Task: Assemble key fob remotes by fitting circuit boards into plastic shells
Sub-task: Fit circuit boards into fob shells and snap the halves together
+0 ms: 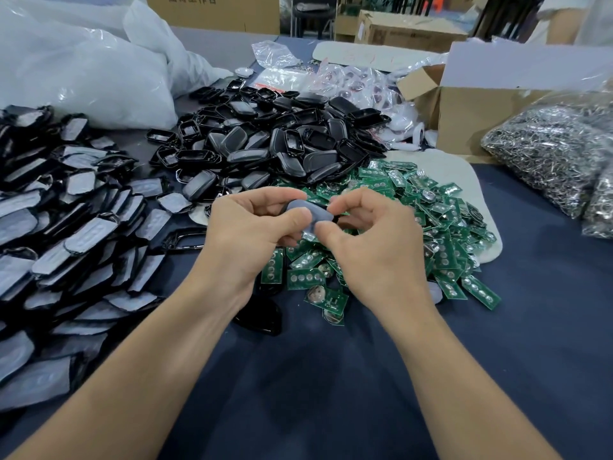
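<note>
Filmed fobs [76, 234], likely done, are stacked left. My left hand [252, 227] pinches the shell [308, 214] at its left end, thumb on top. My right hand [371, 240] pinches the right end, so both are clamped on it, just above the near-left edge of the boards [431, 227]. Looks like the fit/close step; can't tell if a board is seated inside. Next: even squeeze along the seam, no twist. The filmed face points up at me; long axis runs left-right, right end slightly nearer.
</note>
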`<state>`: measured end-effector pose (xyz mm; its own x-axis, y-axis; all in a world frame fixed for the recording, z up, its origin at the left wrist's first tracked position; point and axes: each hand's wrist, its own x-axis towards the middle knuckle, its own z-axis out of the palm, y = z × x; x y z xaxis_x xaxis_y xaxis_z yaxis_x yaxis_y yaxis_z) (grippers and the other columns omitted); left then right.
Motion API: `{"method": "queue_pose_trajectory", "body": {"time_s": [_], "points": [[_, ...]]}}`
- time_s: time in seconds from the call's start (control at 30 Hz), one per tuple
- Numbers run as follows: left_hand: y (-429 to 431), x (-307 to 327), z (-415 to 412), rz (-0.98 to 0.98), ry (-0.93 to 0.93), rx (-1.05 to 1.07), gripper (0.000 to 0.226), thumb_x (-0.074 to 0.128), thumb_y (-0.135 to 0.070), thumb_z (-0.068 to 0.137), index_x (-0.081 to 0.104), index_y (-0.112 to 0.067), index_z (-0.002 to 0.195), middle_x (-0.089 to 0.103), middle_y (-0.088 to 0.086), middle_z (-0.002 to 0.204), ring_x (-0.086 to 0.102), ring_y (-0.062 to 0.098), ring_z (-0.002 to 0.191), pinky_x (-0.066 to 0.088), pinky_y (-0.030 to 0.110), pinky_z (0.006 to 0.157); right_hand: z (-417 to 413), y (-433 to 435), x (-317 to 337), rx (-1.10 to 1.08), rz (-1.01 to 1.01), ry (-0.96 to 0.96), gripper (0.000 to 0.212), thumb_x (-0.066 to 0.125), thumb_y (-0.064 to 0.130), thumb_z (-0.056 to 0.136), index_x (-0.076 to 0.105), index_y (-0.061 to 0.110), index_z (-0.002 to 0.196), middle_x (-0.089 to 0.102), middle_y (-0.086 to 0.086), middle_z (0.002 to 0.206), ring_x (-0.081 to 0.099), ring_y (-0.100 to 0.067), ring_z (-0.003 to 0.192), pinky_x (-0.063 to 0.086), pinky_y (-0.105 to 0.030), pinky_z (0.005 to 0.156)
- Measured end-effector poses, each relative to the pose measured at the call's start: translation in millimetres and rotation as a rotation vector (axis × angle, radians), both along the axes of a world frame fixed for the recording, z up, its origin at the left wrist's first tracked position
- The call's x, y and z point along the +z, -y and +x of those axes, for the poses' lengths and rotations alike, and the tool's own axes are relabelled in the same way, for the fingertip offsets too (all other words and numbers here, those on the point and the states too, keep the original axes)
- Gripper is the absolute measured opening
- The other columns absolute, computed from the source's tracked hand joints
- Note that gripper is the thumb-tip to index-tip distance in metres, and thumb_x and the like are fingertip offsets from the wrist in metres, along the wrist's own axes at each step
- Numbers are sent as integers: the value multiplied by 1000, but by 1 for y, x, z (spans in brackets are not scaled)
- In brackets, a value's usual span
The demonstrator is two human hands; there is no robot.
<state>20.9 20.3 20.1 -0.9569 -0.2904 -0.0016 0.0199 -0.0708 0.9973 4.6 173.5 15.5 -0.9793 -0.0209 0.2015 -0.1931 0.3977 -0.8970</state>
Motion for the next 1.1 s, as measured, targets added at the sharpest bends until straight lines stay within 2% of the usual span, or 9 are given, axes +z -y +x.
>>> {"method": "queue_pose_trajectory", "body": {"time_s": [0.1,0.17,0.37,0.47,0.63,0.73,0.9,1.0,1.1], "points": [[-1,1,1,-14,-8,8,19,79,5,83,79,-14,85,72,3,65,60,9,51,50,19,50,-2,1,-1,72,-178,103,16,77,16,77,66,25,85,78,2,79,74,-21,64,63,-49,67],[-3,0,2,-50,-16,23,21,79,6,83,79,-15,83,72,3,66,58,10,50,50,19,49,-3,-2,-1,90,-214,90,10,75,13,78,71,21,83,78,1,76,75,-21,62,63,-55,65],[-7,0,3,-77,-18,-16,21,79,4,84,80,-17,83,76,6,74,59,10,52,51,19,52,-4,-4,1,130,-373,183,8,74,13,80,72,18,86,78,-6,78,73,-22,64,64,-40,65],[-8,1,4,-91,-9,-35,22,79,3,84,80,-19,85,77,5,76,62,9,55,53,19,54,-4,-4,2,129,-361,175,12,73,3,85,73,15,85,77,-7,75,73,-23,63,64,-39,64],[-6,1,5,-104,36,-97,23,77,0,84,82,-21,94,78,7,82,65,10,64,55,19,61,-5,-5,3,86,-349,154,18,74,-1,84,73,16,81,77,-5,72,70,-18,58,58,-31,58],[-5,2,5,-52,47,-110,21,75,0,86,82,-20,90,76,8,77,65,10,62,56,19,61,-5,-6,4,71,-334,126,19,74,-1,84,73,18,78,76,-3,70,69,-16,56,59,-31,57],[-5,3,5,-92,33,-58,18,76,4,86,80,-13,91,78,7,75,68,10,58,55,19,57,-4,-6,5,103,-348,143,18,74,-3,84,73,15,80,76,-5,69,67,-15,53,57,-29,54],[-7,2,5,-118,7,-4,23,76,5,84,81,-18,87,79,6,75,67,11,57,54,19,56,-4,-7,5,133,-366,158,21,72,-9,83,72,12,81,75,-6,68,67,-15,53,55,-24,54],[-10,1,5,-100,-6,13,27,76,3,85,81,-23,81,78,5,73,66,10,56,54,19,56,-4,-8,4,113,-353,155,22,72,-11,82,72,12,82,76,-6,68,68,-17,53,57,-27,53]]}}
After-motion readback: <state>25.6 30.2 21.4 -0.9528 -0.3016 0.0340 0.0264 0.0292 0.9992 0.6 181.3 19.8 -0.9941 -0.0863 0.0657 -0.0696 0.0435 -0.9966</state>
